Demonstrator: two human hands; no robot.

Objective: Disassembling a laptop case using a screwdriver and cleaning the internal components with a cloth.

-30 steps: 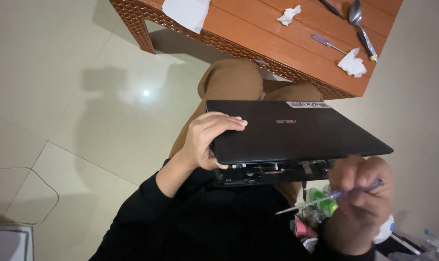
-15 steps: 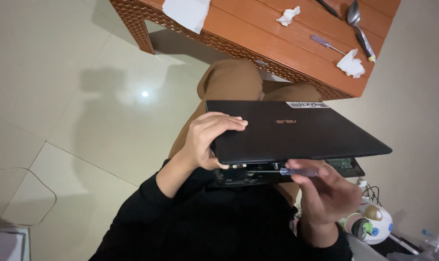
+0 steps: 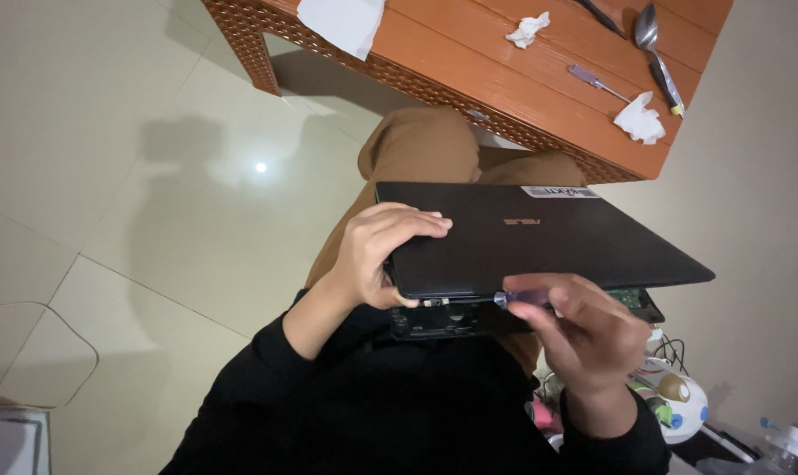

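Note:
A black laptop [image 3: 539,237] rests on my lap, lid side up, its near edge lifted off the base so that the inner parts [image 3: 443,318] show underneath. My left hand [image 3: 383,251] grips the laptop's left near corner, fingers on top and thumb below. My right hand [image 3: 592,339] holds a small screwdriver with a purple handle [image 3: 522,299], its tip pointing left into the gap at the near edge, close to my left thumb.
An orange wooden table [image 3: 522,66] stands ahead with a white paper [image 3: 342,22], crumpled tissues [image 3: 638,119], a screwdriver [image 3: 597,82] and a spoon [image 3: 654,40]. A round white toy-like object and cables [image 3: 676,400] lie at the lower right. Pale tiled floor [image 3: 135,176] is to the left.
My right hand has come up from the lower right with the screwdriver and brought its tip to the laptop's near edge. The left hand and laptop have stayed in place.

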